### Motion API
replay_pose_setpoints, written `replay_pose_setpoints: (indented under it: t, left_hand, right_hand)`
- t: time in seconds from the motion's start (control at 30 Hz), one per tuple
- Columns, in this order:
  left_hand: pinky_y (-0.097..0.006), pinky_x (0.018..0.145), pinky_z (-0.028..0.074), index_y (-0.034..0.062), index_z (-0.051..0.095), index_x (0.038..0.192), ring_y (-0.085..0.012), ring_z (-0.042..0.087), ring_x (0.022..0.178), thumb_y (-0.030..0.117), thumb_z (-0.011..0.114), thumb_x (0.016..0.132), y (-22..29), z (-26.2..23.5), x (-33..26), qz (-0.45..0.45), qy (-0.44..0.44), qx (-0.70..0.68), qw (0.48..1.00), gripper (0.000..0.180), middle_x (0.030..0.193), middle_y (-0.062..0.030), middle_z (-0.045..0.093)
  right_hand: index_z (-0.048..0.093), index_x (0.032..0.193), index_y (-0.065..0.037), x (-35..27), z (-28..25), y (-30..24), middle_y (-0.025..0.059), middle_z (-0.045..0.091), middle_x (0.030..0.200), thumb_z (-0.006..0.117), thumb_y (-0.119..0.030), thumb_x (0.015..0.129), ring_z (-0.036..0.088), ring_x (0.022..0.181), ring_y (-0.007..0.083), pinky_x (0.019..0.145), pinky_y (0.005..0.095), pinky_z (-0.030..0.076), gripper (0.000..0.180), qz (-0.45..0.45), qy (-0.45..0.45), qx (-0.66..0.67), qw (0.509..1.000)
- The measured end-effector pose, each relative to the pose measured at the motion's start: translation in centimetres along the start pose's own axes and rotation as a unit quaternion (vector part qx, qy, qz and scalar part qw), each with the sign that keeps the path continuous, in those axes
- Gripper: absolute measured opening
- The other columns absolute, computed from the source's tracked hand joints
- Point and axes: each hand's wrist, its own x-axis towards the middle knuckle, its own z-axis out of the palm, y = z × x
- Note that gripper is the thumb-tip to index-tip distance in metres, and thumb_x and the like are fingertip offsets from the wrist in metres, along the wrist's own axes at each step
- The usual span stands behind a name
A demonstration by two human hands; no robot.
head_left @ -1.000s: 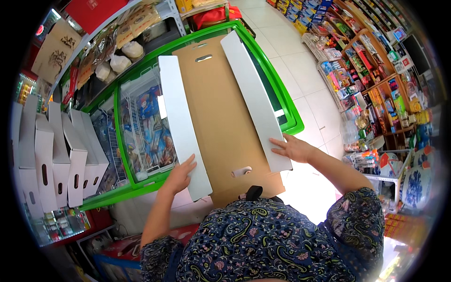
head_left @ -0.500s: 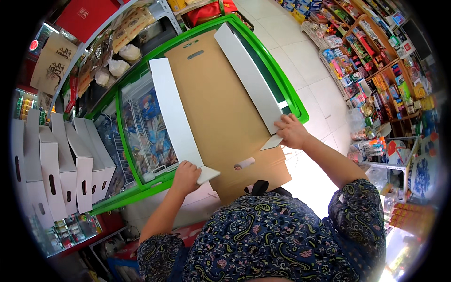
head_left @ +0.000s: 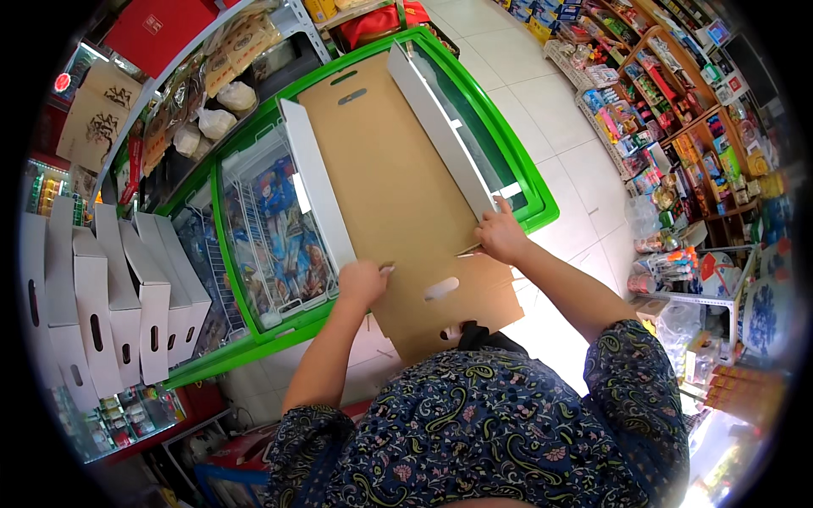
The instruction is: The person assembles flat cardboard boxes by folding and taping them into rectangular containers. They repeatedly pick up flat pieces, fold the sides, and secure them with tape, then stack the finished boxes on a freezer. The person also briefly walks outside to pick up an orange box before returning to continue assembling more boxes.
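Note:
A partly folded cardboard box, brown inside and white outside, lies on the green-rimmed freezer. Its long left side wall and right side wall stand up from the brown base. At the near end of the left wall, my left hand is closed around the small corner flap, of which only a bit shows. My right hand grips the near corner of the right wall, its flap mostly hidden by the fingers. The near end panel, with an oval handle hole, hangs toward my body.
The chest freezer has a glass top with packaged goods beneath. Several folded white boxes stand upright at its left end. Shelves of small goods line the right side, beyond the tiled floor. Bagged goods sit at the upper left.
Both long walls have tilted up more steeply. My hands have moved inward, turning the small corner flaps in toward the middle of the box.

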Motion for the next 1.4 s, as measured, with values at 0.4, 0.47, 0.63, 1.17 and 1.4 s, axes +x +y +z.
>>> replay_pose_setpoints:
  t: [0.4, 0.47, 0.63, 1.17, 1.4]
  left_hand:
    - [-0.046, 0.069, 0.054, 0.0089, 0.073, 0.094, -0.0365, 0.067, 0.075, 0.038, 0.066, 0.081, 1.7, -1.0, 2.3, 0.042, -0.064, 0.025, 0.997, 0.032, 0.080, -0.0179, 0.068]
    - [-0.047, 0.069, 0.054, 0.0119, 0.069, 0.105, -0.0369, 0.066, 0.075, 0.037, 0.065, 0.082, 1.6, -0.3, 2.2, 0.072, -0.021, -0.001, 0.997, 0.034, 0.084, -0.0168, 0.068]
    - [-0.045, 0.068, 0.054, 0.0171, 0.056, 0.125, -0.0363, 0.066, 0.081, 0.031, 0.062, 0.085, 1.3, 0.7, 1.3, 0.292, 0.132, -0.051, 0.946, 0.043, 0.092, -0.0146, 0.066]
    - [-0.043, 0.108, 0.037, 0.0055, 0.037, 0.146, -0.0290, 0.036, 0.139, 0.021, 0.055, 0.091, 7.5, -0.4, 5.6, 0.497, 0.081, 0.042, 0.863, 0.061, 0.155, -0.0107, 0.031]
    - [-0.045, 0.107, 0.038, 0.0045, 0.042, 0.142, -0.0286, 0.040, 0.136, 0.024, 0.056, 0.091, 7.9, -0.9, 5.5, 0.472, 0.111, 0.109, 0.868, 0.057, 0.152, -0.0099, 0.037]
  right_hand:
    - [0.070, 0.073, -0.015, 2.7, 0.4, 2.0, -0.0021, 0.066, 0.073, 0.076, -0.047, 0.069, 0.059, 0.090, 0.0203, 0.099, 0.0527, 0.034, 0.033, -0.017, -0.037, -0.022, 0.999]
    - [0.072, 0.074, -0.014, 2.7, 0.7, 1.6, 0.0001, 0.067, 0.072, 0.076, -0.047, 0.069, 0.060, 0.090, 0.0215, 0.099, 0.0545, 0.033, 0.034, -0.002, -0.045, -0.022, 0.999]
    - [0.072, 0.068, -0.010, 3.0, 0.8, 1.0, 0.0038, 0.067, 0.070, 0.076, -0.035, 0.070, 0.059, 0.087, 0.0237, 0.097, 0.0532, 0.034, 0.025, 0.027, -0.036, -0.008, 0.999]
    - [0.073, 0.067, -0.013, 3.1, 1.2, 0.4, 0.0049, 0.068, 0.069, 0.060, -0.016, 0.077, 0.061, 0.083, 0.0234, 0.093, 0.0504, 0.035, 0.016, 0.058, -0.014, -0.033, 0.998]
    - [0.064, 0.109, -0.010, -0.2, -0.6, 1.7, 0.0130, 0.056, 0.125, 0.075, -0.018, 0.071, 0.051, 0.118, 0.0309, 0.100, 0.0451, 0.039, 0.041, 0.030, 0.207, 0.238, 0.948]
